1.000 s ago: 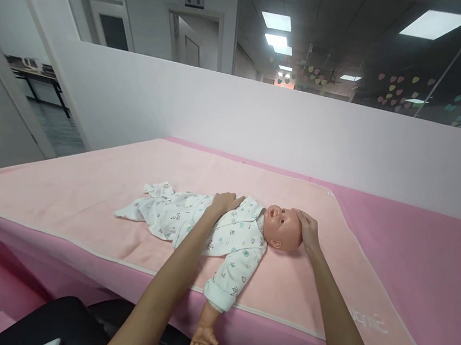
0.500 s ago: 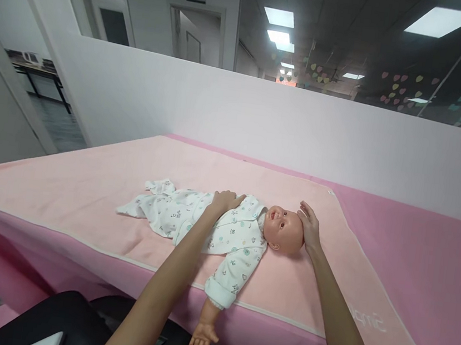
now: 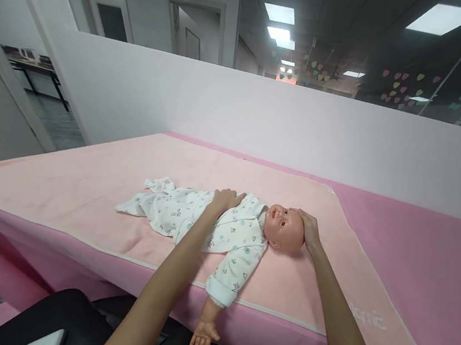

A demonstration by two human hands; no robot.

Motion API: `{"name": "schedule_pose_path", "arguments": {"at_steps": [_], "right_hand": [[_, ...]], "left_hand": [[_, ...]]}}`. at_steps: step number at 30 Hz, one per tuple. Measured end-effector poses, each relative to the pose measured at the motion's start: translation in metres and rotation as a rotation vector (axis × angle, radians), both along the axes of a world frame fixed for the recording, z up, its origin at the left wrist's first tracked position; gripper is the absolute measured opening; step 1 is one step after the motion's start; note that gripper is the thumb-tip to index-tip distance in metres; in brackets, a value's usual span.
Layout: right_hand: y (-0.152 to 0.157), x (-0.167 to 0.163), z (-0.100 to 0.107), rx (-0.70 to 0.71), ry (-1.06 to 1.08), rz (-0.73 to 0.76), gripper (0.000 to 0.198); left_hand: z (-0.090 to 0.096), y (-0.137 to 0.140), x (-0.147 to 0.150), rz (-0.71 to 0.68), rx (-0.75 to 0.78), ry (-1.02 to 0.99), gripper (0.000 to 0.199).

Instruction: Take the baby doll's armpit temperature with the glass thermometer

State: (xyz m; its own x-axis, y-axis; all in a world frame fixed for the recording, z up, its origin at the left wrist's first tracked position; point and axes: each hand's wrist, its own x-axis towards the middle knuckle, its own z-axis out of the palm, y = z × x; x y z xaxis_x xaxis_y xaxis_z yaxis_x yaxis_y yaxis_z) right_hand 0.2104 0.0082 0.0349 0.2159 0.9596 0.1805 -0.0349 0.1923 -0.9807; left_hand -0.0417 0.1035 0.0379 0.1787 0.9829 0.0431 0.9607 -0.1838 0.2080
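Observation:
A baby doll [image 3: 233, 237] in a white printed outfit lies on its back across a peach mat [image 3: 99, 179], its head to the right. My left hand [image 3: 226, 200] rests flat on the doll's chest, fingers stretched out. Against the crown of the doll's head [image 3: 284, 229] lies my right hand [image 3: 308, 229], its fingers curving over the top without closing round it. One doll arm hangs over the mat's near edge, its bare hand [image 3: 204, 338] palm up. My left forearm hides part of the doll's middle.
Pink cloth [image 3: 425, 263] shows under and beside the mat. A white wall [image 3: 262, 120] with a glass upper part stands behind. Below the near edge are my dark-clothed legs [image 3: 56, 322] and a white flat object [image 3: 45, 340]. A desk [image 3: 37, 67] stands beyond the doorway at left.
My right hand's fingers have come down from beside the doll's head onto its top. My left hand and the doll look unchanged.

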Motion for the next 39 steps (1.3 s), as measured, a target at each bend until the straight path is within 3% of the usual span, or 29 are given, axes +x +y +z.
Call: {"name": "schedule_pose_path", "arguments": {"at_steps": [23,32,39], "right_hand": [[-0.009,-0.005,0.009,-0.003,-0.001,0.024,0.026],[0.002,0.001,-0.001,-0.014,-0.015,-0.015,0.033],[-0.002,0.0,0.003,-0.035,-0.018,0.002,0.029]], "left_hand": [[0.0,0.0,0.0,0.007,-0.006,-0.005,0.062],[0.001,0.0,0.0,0.009,-0.01,-0.007,0.063],[0.001,0.0,0.0,0.013,-0.01,-0.005,0.062]]}}
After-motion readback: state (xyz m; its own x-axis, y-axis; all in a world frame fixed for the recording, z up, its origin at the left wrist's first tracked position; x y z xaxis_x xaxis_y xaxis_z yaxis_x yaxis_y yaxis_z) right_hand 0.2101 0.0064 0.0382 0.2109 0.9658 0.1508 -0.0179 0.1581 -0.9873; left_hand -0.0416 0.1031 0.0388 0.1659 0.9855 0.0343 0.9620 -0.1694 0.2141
